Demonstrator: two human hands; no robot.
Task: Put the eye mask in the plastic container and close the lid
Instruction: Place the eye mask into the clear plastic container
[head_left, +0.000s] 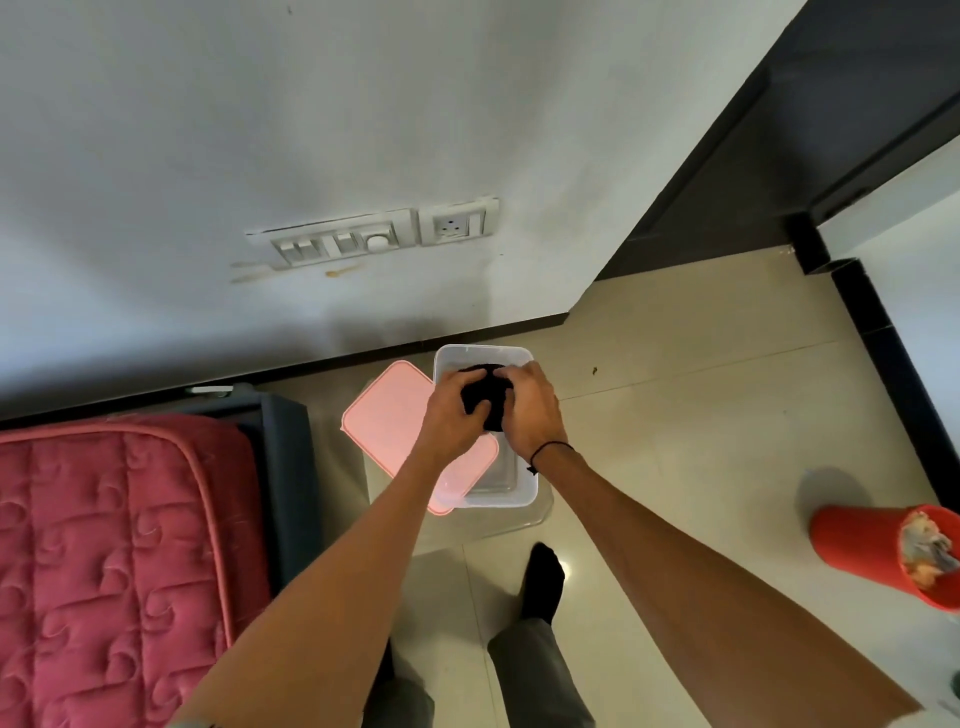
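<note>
A clear plastic container (524, 491) stands on a low transparent stand on the floor. Its pink lid (387, 418) lies tilted across the container's left rim, off the opening. The black eye mask (485, 397) is bunched up over the container's far half. My left hand (452, 410) and my right hand (532, 405) both grip the mask from either side. How deep the mask sits inside the container is hidden by my hands.
A bed with a red quilted cover (114, 545) and dark frame stands at the left. A red bin (893, 556) with waste stands on the tiled floor at the right. The wall with a switch panel (374, 234) rises behind the container. My socked foot (543, 582) is below it.
</note>
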